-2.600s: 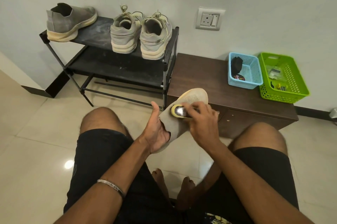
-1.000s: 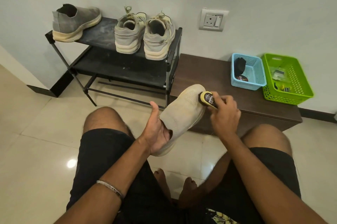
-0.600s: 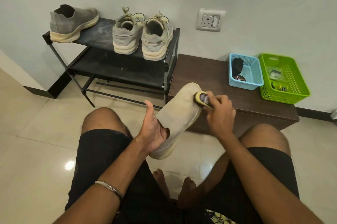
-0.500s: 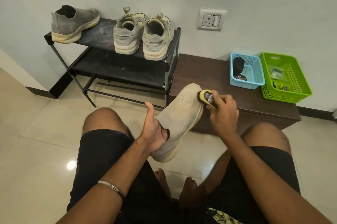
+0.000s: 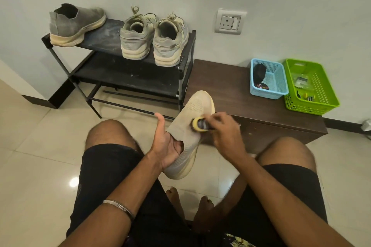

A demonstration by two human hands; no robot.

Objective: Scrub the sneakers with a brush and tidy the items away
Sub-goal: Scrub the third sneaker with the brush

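My left hand grips the sneaker at its collar, fingers tucked inside the opening and thumb standing up beside it. The shoe hangs in the air between my knees, toe tilted up toward the cabinet. My right hand is curled round the brush, whose bristles press on the upper near the middle; it is blurred, so I judge I am mid-stroke.

The risks: the hold is at one end only, so a hard stroke could twist the shoe out of my fingers and drop it on the tile. The brush is small and smooth-looking, and could slip in my grip. Pushing too hard could fray the knit.

The upper is a pale beige mesh, soft, with fine perforations at the toe; the sole is a cream rubbery band. The brush has a yellow rim and a dark glossy back. On the black metal rack stand a grey slip-on and a laced pair, dusty-looking. On the cabinet sit a blue basket and a green basket, both perforated plastic.
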